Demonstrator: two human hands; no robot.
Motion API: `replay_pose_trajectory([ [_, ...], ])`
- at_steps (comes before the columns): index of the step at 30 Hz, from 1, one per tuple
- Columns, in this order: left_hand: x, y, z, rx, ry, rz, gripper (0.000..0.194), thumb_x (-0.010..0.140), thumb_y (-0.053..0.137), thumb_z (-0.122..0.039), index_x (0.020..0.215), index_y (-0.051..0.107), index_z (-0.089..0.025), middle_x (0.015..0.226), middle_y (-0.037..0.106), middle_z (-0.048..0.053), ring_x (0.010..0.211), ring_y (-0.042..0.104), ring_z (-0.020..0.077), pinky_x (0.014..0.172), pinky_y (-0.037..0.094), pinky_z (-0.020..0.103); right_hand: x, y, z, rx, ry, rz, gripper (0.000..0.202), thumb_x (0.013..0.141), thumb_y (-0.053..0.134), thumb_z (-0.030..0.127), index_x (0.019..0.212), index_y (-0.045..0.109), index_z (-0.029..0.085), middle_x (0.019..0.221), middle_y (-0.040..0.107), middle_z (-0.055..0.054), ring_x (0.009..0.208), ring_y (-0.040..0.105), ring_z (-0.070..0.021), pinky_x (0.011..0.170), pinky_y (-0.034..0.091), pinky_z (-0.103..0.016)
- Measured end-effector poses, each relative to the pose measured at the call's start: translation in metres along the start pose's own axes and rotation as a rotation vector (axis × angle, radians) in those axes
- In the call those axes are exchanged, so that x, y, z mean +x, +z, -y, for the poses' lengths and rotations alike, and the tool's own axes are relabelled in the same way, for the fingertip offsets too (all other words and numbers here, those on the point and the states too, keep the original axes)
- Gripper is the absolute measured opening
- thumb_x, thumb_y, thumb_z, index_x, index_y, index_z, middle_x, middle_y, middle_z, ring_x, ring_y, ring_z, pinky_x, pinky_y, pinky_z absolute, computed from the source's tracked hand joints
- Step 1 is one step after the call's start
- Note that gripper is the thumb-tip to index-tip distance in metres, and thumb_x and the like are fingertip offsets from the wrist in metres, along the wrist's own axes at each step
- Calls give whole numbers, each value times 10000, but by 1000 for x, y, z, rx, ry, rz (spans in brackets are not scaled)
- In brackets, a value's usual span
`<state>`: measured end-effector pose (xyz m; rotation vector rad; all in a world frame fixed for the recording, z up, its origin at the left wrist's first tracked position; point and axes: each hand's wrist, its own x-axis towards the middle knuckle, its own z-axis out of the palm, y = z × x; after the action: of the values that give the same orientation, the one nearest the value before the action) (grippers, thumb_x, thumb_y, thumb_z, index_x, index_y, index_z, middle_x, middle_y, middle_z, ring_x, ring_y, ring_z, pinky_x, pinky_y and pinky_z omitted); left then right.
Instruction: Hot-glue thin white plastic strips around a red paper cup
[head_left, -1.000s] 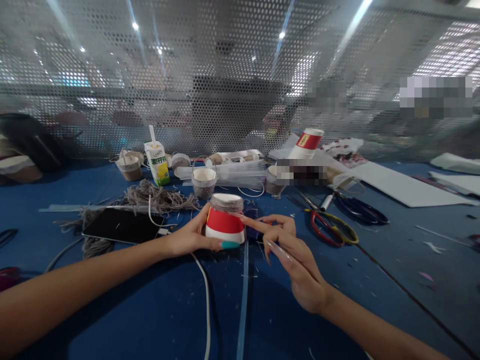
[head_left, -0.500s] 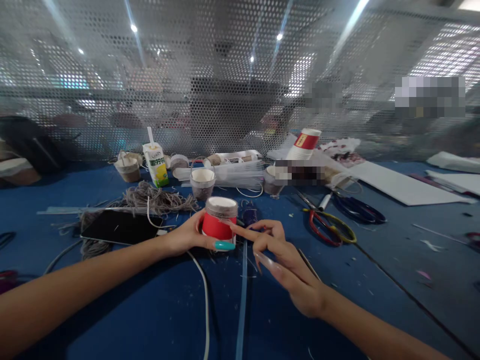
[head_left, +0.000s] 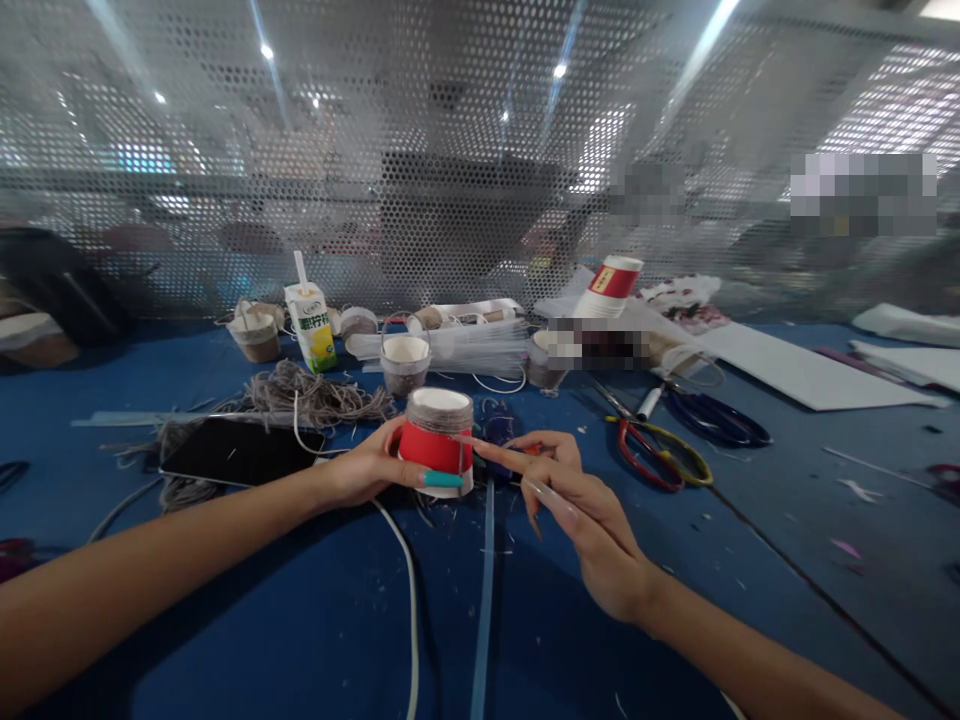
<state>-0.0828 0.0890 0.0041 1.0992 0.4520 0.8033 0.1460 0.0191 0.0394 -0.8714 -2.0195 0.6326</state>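
Observation:
My left hand [head_left: 367, 468] is closed around a short red-and-white paper cup [head_left: 433, 449], its thumb with a long teal nail pressed across the lower front. Grey yarn [head_left: 439, 418] is wound in a band just under the white top of the cup, and a strand hangs down the red side. My right hand [head_left: 581, 510] is to the right of the cup, index finger stretched toward the yarn band and the other fingers spread and bent. Whether that fingertip touches the cup I cannot tell. Behind it lies a dark blue object [head_left: 499, 425], partly hidden.
A tangle of grey yarn [head_left: 315, 398] and a black phone [head_left: 232, 452] lie left. Behind stand a yarn-wrapped cup [head_left: 405, 370], a drink carton [head_left: 311, 328] and clear strips [head_left: 480, 348]. Red-and-yellow-handled scissors [head_left: 660, 455] lie right. A white cable [head_left: 412, 600] crosses the front.
My left hand has shifted the cup slightly left and turned it a little. My right index fingertip has moved a little right, and a yarn strand now shows down the cup's side.

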Motion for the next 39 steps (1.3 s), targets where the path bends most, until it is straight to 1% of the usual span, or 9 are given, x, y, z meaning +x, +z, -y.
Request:
replay_pose_trajectory([
  [3,0,1,0,-19,7,5,584,515,850,-181,1056,631,-163,979,694,70,874,637,179,788,485,297,0,-1,-1,-7,12,-4,368,942,341,428,654,479,243,652,595,-59,1032,437,-261,895,377,-423],
  [9,1,6,-3,31,7,73,546,537,829,-151,1048,634,-148,989,688,74,891,630,199,832,463,337,-2,-1,-1,-91,-58,162,288,933,346,412,757,494,238,1269,608,-45,1090,406,-264,915,369,-475],
  [13,2,6,-4,37,6,70,486,542,833,-170,989,647,-146,908,685,49,821,623,173,782,467,318,-3,-1,-2,-134,-52,142,255,941,339,378,800,503,244,1317,584,-18,1121,395,-268,905,371,-477],
  [18,2,3,-2,1,21,69,474,559,816,-158,1003,651,-154,927,689,52,840,626,177,809,463,324,-2,-1,-3,-164,-91,58,290,959,321,365,922,588,258,1200,647,-36,1082,421,-264,902,365,-459],
  [20,1,3,-2,-25,21,71,490,566,811,-165,1028,649,-160,954,690,57,855,630,182,812,466,324,-1,-2,-3,-170,-78,38,348,965,310,369,1133,598,268,934,701,-63,1048,444,-268,896,370,-450],
  [24,1,3,-4,-47,5,60,532,557,817,-176,1057,638,-148,951,691,74,847,636,188,803,477,329,1,-2,-5,-170,-62,18,444,977,283,356,1366,474,261,558,548,-17,914,499,-246,906,371,-437],
  [28,2,5,-7,-55,6,35,555,532,825,-164,1051,632,-131,951,688,86,854,637,198,803,484,333,-3,-2,-8,-118,-77,-74,374,958,324,341,1177,615,255,630,590,-35,927,505,-261,850,397,-441],
  [32,3,4,-7,-76,3,27,528,526,829,-168,1017,645,-118,916,697,85,821,642,187,784,492,315,-8,-3,-6,-70,-93,-233,300,942,345,324,727,542,253,1104,672,-42,967,466,-278,834,375,-493],
  [39,4,3,-3,-87,25,23,520,524,830,-123,1014,655,-124,923,711,77,866,656,193,829,489,322,-3,-2,1,-178,-111,199,246,893,380,409,786,525,242,1368,545,-20,1106,390,-313,906,351,-530],
])
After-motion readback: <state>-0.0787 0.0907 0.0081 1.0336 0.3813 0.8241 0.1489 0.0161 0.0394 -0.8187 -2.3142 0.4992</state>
